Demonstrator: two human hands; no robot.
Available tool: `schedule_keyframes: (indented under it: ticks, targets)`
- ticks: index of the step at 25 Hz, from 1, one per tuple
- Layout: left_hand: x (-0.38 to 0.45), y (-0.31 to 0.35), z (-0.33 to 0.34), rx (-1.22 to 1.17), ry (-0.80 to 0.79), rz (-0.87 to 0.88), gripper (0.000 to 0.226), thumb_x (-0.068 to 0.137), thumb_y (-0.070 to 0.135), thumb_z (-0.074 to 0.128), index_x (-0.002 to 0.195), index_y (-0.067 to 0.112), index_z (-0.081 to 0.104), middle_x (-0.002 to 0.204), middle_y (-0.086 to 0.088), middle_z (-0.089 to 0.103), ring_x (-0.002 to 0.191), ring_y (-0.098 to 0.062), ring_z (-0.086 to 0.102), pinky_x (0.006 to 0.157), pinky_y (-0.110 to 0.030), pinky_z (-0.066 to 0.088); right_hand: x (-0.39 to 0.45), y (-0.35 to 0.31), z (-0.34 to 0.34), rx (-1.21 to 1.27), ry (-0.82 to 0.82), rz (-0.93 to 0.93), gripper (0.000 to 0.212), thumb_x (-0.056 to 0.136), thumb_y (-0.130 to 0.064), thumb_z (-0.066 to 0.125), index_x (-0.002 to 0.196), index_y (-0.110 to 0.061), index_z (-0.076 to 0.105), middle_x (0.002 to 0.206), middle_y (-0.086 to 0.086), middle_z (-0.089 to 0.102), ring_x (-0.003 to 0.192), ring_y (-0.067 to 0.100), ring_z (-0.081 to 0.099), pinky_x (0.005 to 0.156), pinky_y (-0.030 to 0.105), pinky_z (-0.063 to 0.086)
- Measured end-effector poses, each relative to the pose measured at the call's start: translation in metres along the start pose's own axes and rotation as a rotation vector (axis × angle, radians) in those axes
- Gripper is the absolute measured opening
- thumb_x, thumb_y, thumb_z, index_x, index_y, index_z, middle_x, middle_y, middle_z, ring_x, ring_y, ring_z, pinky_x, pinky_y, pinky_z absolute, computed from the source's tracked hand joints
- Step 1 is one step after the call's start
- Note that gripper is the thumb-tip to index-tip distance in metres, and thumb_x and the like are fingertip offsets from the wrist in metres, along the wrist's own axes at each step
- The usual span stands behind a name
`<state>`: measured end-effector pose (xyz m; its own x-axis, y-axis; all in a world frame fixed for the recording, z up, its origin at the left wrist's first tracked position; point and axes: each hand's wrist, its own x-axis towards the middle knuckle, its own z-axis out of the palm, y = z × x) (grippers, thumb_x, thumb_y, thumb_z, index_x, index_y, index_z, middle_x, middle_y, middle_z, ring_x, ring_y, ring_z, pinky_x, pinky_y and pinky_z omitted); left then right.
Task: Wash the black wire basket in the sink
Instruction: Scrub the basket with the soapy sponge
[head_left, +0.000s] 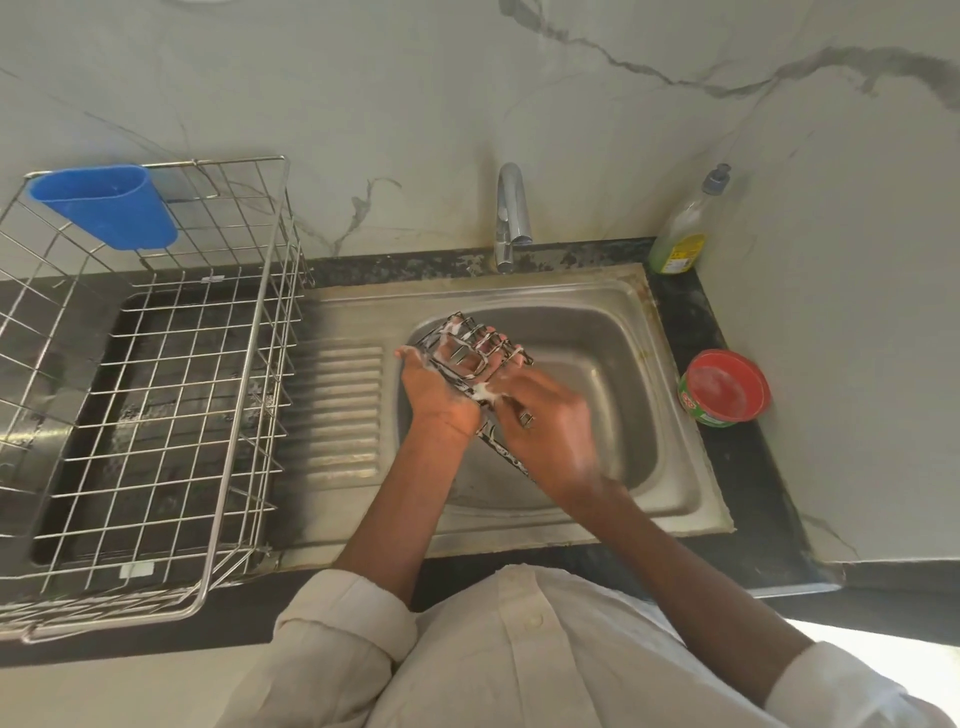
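1. We hold the black wire basket (470, 358) over the steel sink (613, 332), soap suds clinging to its wires.
2. Our left hand (436, 387) grips it from the left, fingers through the wires.
3. Our right hand (545, 421), a ring on one finger, presses against its lower side.
4. The tap (511, 213) stands behind the sink.
5. A dish rack (156, 395) with a blue cup (106, 205) sits left; a soap bottle (685, 228) and a red tub (724, 387) sit right.

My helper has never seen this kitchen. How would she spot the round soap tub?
Start at the steel sink and look along the dark counter to its right. The soap tub sits there, nearer you than the tall bottle in the corner. It alone is low, round and red-topped.
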<state>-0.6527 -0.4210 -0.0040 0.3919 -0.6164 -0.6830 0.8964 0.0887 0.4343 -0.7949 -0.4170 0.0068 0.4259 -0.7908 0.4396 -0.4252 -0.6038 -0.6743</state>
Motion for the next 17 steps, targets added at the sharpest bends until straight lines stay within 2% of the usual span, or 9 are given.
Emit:
schedule_keyframes:
  ticks: [2,4,7,10,11,13,14,15,17]
  targets:
    - [-0.004,0.001,0.0,0.023,-0.033,-0.014,0.083,0.104,0.075,0.017,0.134,0.014,0.066,0.111,-0.027,0.076,0.104,-0.043,0.072,0.088,-0.056,0.06,0.01,0.007,-0.006,-0.026,0.095,0.067,0.013,0.091,-0.004,0.072,0.098,-0.01,0.081,0.101,0.0,0.077,0.066,0.003,0.065,0.061,0.023,0.058]
    - [-0.006,0.0,0.001,0.063,-0.106,-0.037,0.089,0.1,0.081,0.016,0.137,0.018,0.066,0.127,-0.028,0.072,0.119,-0.045,0.069,0.082,-0.058,0.063,0.026,0.014,-0.016,-0.041,0.146,0.169,0.015,0.092,-0.001,0.072,0.101,-0.009,0.081,0.102,0.001,0.076,0.069,0.004,0.067,0.062,0.023,0.059]
    - [-0.006,-0.005,0.005,0.182,-0.143,-0.059,0.096,0.096,0.087,0.016,0.14,0.018,0.066,0.129,-0.02,0.073,0.11,-0.036,0.073,0.082,-0.048,0.062,0.037,0.002,-0.016,-0.034,-0.033,0.091,0.022,0.092,0.005,0.068,0.105,-0.008,0.08,0.104,0.002,0.076,0.082,0.011,0.072,0.072,0.017,0.058]
    - [-0.013,-0.012,0.012,0.324,-0.24,-0.067,0.099,0.094,0.089,0.016,0.142,0.018,0.066,0.131,-0.019,0.072,0.113,-0.036,0.072,0.086,-0.05,0.061,0.064,0.003,-0.019,-0.144,-0.038,0.163,0.027,0.089,0.011,0.065,0.098,-0.01,0.08,0.097,0.003,0.075,0.077,0.01,0.065,0.068,0.001,0.045]
    - [-0.015,-0.013,0.012,0.366,-0.258,-0.06,0.099,0.093,0.089,0.015,0.143,0.019,0.064,0.131,-0.018,0.073,0.114,-0.036,0.072,0.085,-0.052,0.061,0.077,0.007,-0.021,-0.153,-0.036,0.233,0.027,0.09,0.01,0.064,0.096,-0.011,0.08,0.097,0.003,0.076,0.078,0.01,0.065,0.071,0.005,0.048]
    - [-0.017,-0.013,0.012,0.403,-0.288,-0.047,0.094,0.095,0.087,0.015,0.145,0.022,0.061,0.128,-0.018,0.074,0.112,-0.036,0.074,0.086,-0.054,0.062,0.096,0.011,-0.019,-0.13,-0.068,0.337,0.024,0.092,0.008,0.064,0.094,-0.011,0.079,0.096,0.003,0.077,0.083,0.015,0.07,0.08,0.03,0.061]
    - [-0.016,-0.011,0.01,0.4,-0.299,-0.046,0.092,0.096,0.085,0.015,0.144,0.023,0.061,0.128,-0.019,0.074,0.113,-0.037,0.073,0.09,-0.056,0.061,0.1,0.009,-0.018,-0.122,-0.088,0.351,0.023,0.092,0.007,0.064,0.095,-0.011,0.079,0.096,0.003,0.078,0.085,0.016,0.071,0.082,0.038,0.062]
    - [-0.015,-0.01,0.008,0.382,-0.299,-0.042,0.088,0.097,0.084,0.015,0.141,0.026,0.063,0.128,-0.019,0.074,0.113,-0.038,0.073,0.094,-0.057,0.059,0.1,0.007,-0.017,-0.118,-0.116,0.34,0.023,0.093,0.006,0.064,0.097,-0.011,0.078,0.097,0.004,0.078,0.086,0.017,0.072,0.083,0.039,0.062]
    - [-0.013,-0.007,0.004,0.328,-0.303,-0.042,0.081,0.098,0.083,0.015,0.132,0.031,0.067,0.125,-0.018,0.075,0.113,-0.039,0.072,0.099,-0.059,0.055,0.088,0.0,-0.019,-0.138,-0.2,0.263,0.023,0.093,0.005,0.066,0.102,-0.012,0.078,0.101,0.005,0.077,0.086,0.017,0.072,0.08,0.033,0.061]
